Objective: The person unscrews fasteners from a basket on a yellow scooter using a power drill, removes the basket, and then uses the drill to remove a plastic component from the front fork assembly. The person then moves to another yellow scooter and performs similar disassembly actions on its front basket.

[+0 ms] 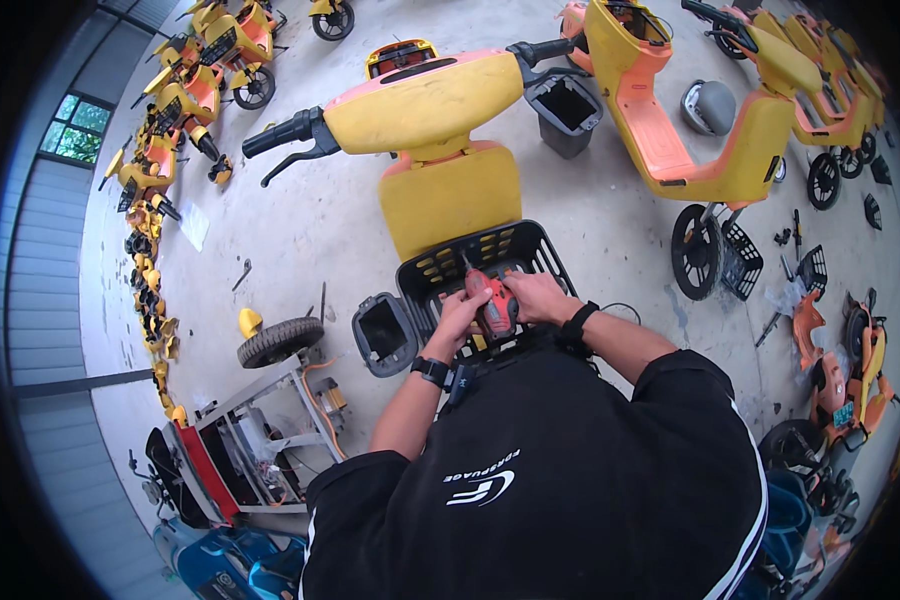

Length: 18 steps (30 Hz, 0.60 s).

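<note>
A yellow scooter stands in front of me, its handlebar (pixel 420 100) across the upper middle and a black front basket (pixel 490 265) below it. Both my hands are inside the basket, wrapped around a red power drill (pixel 495 305). My left hand (pixel 457 312) grips the drill's left side. My right hand (pixel 536 297) holds its right side, near the body. The drill's tip points up and to the left, toward the basket's slotted back wall. Each wrist wears a black band.
A loose wheel (pixel 280 342) and a metal frame cart (pixel 260 440) lie at the left. Another yellow and orange scooter (pixel 700 130) stands at the right, with a grey helmet (pixel 710 105) beside it. Several more scooters line the far left and top right. Small tools and parts lie scattered on the concrete floor.
</note>
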{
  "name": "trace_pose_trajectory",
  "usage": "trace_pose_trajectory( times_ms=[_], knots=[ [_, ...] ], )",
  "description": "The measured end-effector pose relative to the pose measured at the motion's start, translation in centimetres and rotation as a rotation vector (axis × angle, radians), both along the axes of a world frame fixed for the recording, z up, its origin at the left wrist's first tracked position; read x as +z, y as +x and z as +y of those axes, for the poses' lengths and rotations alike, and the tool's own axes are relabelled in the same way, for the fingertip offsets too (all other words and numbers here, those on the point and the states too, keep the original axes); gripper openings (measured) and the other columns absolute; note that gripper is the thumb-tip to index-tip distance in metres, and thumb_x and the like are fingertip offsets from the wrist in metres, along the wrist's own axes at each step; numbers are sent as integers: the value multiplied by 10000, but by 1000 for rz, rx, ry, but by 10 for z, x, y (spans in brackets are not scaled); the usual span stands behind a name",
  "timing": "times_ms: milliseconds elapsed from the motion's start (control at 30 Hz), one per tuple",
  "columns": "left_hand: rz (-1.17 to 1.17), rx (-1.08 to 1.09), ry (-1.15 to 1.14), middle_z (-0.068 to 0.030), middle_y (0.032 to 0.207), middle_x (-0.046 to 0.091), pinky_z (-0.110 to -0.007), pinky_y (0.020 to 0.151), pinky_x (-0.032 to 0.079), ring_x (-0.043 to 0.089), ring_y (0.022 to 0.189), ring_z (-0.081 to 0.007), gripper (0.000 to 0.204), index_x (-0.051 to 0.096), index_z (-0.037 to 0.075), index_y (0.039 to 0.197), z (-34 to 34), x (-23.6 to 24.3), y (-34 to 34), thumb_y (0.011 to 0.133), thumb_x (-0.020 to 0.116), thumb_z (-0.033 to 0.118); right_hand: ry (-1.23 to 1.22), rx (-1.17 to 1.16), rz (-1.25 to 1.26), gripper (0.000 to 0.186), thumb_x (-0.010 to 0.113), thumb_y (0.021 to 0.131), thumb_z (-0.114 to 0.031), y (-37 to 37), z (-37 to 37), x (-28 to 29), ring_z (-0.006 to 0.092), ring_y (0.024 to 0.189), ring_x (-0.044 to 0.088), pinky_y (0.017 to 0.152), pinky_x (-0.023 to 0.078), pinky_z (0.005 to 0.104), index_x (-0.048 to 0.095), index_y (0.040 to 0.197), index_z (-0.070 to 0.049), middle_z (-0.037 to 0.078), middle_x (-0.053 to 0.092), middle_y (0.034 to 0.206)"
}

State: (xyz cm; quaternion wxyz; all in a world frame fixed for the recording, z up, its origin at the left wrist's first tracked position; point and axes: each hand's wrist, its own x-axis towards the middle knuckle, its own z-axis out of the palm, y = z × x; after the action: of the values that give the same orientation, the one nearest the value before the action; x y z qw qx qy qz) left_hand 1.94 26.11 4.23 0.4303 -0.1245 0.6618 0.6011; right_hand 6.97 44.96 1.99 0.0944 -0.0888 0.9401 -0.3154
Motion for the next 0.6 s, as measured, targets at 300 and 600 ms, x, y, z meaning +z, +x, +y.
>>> trace_pose_trajectory(
  times_ms=[300,600],
  knots=[
    [-86,189,93,-127,1078,625,-324,757,528,641,868,-199,516,525,-19,1198,-1,-18,-27,921,583,412,-10,49,34,322,675,688,-193,2,9,-6,356,838,637,680,516,443,624,968,-41,152,619,951],
    [-158,431,403,-187,1103,622,-385,895,495,608,1042,-279,375,535,-17,1108,12,-68,-69,946,583,318,20,112,23,369,673,637,-146,2,17,14,352,810,638,680,521,427,614,977,-18,152,615,963]
  ],
)
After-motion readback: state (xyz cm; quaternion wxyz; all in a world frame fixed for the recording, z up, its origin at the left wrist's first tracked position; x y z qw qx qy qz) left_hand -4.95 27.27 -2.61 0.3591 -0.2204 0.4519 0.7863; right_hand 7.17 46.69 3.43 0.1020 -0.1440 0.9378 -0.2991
